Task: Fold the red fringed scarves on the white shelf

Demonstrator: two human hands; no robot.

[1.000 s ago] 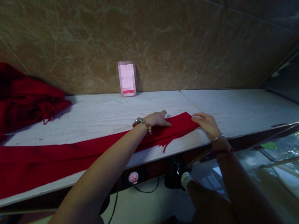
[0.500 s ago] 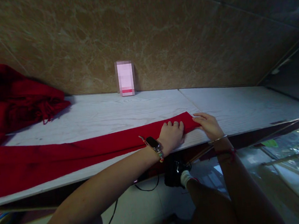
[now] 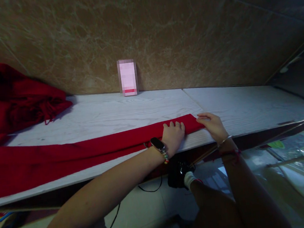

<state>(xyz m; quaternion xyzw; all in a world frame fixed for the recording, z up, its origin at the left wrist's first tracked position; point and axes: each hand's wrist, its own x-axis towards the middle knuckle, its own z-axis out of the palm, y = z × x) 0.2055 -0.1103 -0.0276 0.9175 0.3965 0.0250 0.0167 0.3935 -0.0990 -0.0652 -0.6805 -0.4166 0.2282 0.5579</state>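
Nearest the camera: two bare forearms reaching forward over a dark-clad knee [image 3: 215, 209]. Left wrist: dark smartwatch [image 3: 157, 145] and a beaded bracelet [image 3: 166, 159]. Right wrist: thin bangle [image 3: 223, 141] and a red cord [image 3: 232, 152]. Left hand [image 3: 173, 135]: palm down, fingers extended and pressed flat on the red scarf [image 3: 90, 152], close to its right end; it is not closed around anything. Right hand [image 3: 213, 126]: also palm down and flat, with its fingertips touching the scarf's end edge just beside the left hand; nothing is clasped. The red scarf is a long, narrow folded strip lying along the near edge of the table [image 3: 113, 113]. It runs from the lower left of the view to its end under the two hands, and widens toward the left. The table has a pale wood-grain top with a seam to the right of the hands. Beneath the table: a black shoe [image 3: 176, 171], a white sock [image 3: 188, 178] and a black cable [image 3: 149, 189] on a light floor. Far left on the tabletop: a heap of red fringed cloth [image 3: 10, 97], well apart from the hands. At the back edge stands a small pink box [image 3: 127, 77], upright against the wall and blurred so that its markings are unreadable. Behind everything is a wall [image 3: 158, 29] of brown marbled tile.
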